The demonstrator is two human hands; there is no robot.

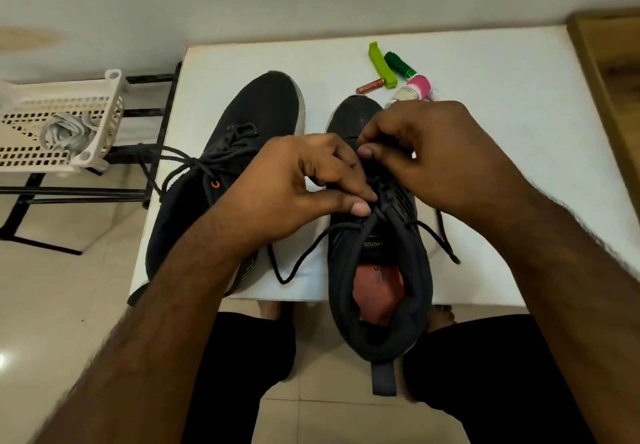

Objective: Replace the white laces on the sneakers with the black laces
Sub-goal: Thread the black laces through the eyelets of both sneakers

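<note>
Two hands over right sneaker (pixel 381 291) on tabletop (pixel 485 153), heel overhanging near edge. Left hand (pixel 291 187) pinches black lace (pixel 301 256) at eyelets; right hand (pixel 426 153) pinches same lace just beyond, fingers curled. Loose lace ends trail either side. Left sneaker (pixel 242 139), black-laced, left of left hand. Farther left, white laces (pixel 67 130) in basket (pixel 52 153). Thread spools (pixel 419 85) beyond right hand.

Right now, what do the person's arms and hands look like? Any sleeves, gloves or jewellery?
Both forearms are bare up to the frame edge, with visible hair and no sleeves. The left hand and right hand wear no gloves, rings or watch. Fingernails are short and unpainted.
</note>
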